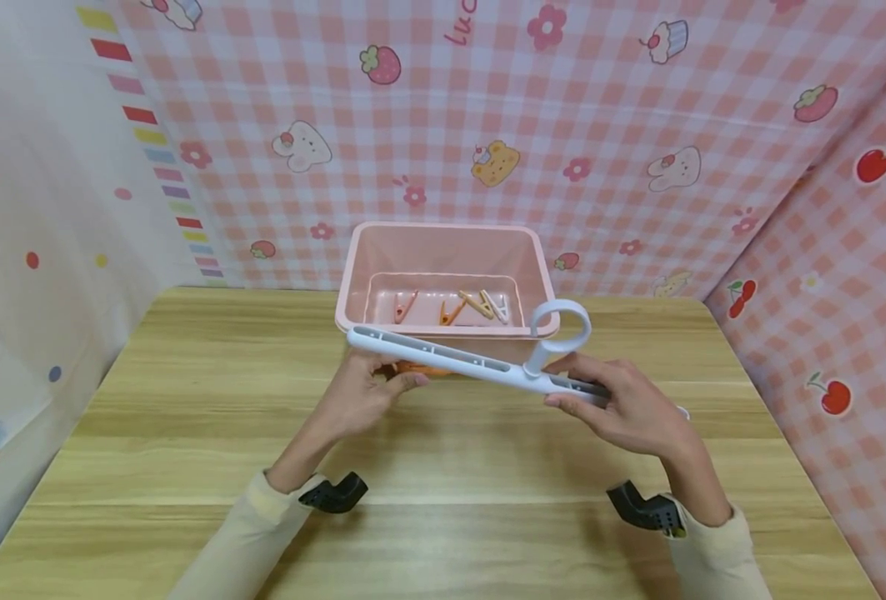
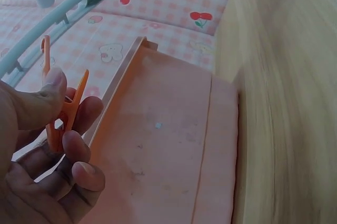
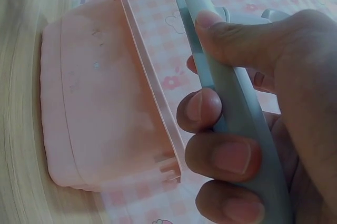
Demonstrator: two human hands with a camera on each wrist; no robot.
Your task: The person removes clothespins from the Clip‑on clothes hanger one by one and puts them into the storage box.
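Note:
My left hand [image 1: 358, 396] pinches an orange clothespin [image 2: 70, 112] between thumb and fingers; its two arms stand apart in the left wrist view. The clothespin lies just behind the left part of a pale hanger [image 1: 521, 377], which hides much of it in the head view. Whether the clothespin touches the hanger I cannot tell. With thumb and curled fingers, my right hand [image 1: 630, 408] grips the hanger's right end. The hanger is held above the table, its slotted bar tilted down to the right and its round hook [image 1: 582, 321] pointing up.
Behind the hanger, a pink tub [image 1: 443, 237] stands on the wooden table [image 1: 427, 533] near the checked cloth wall [image 1: 443, 150]. Several clothespins lie in it, among them an orange one [image 1: 453, 313] and a white one [image 1: 497, 307]. Another cloth wall [image 1: 810, 317] borders the right side.

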